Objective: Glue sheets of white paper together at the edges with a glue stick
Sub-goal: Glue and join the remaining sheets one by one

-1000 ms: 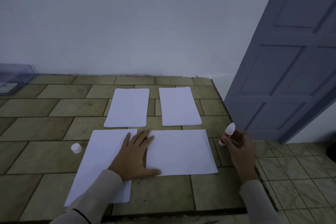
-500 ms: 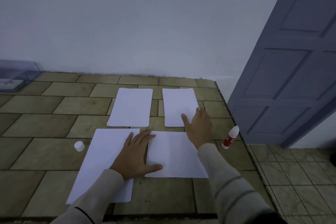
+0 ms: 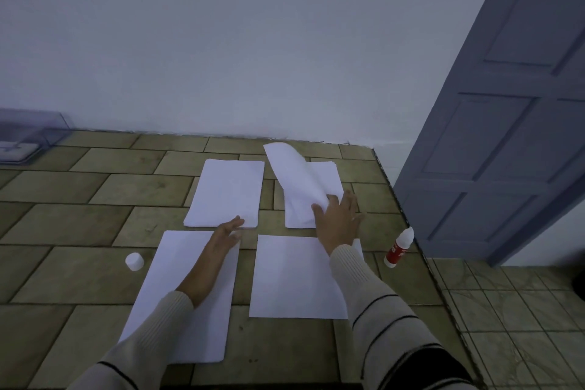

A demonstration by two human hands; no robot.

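Tiled worktop [image 3: 79, 275], olive.
- Far row: left stack [image 3: 226, 193] and right stack [image 3: 329, 176] of white paper, side by side, apart.
- Near row: left sheet [image 3: 177, 279] and right sheet [image 3: 291, 275], flat, a gap between.
- Right hand [image 3: 340, 218]: pinches top sheet [image 3: 294, 174] of right stack at its near end; far end curled up.
- Left hand [image 3: 224, 234]: fingers straight, tips at left stack's near edge.
- White cap [image 3: 134, 261]: beside left sheet.
- Glue stick [image 3: 398, 248]: uncapped, upright, at right edge.

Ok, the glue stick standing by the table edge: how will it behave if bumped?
The glue stick stands upright, tall and narrow, so it probably tips easily. Its round body would likely roll, and the table edge is close.
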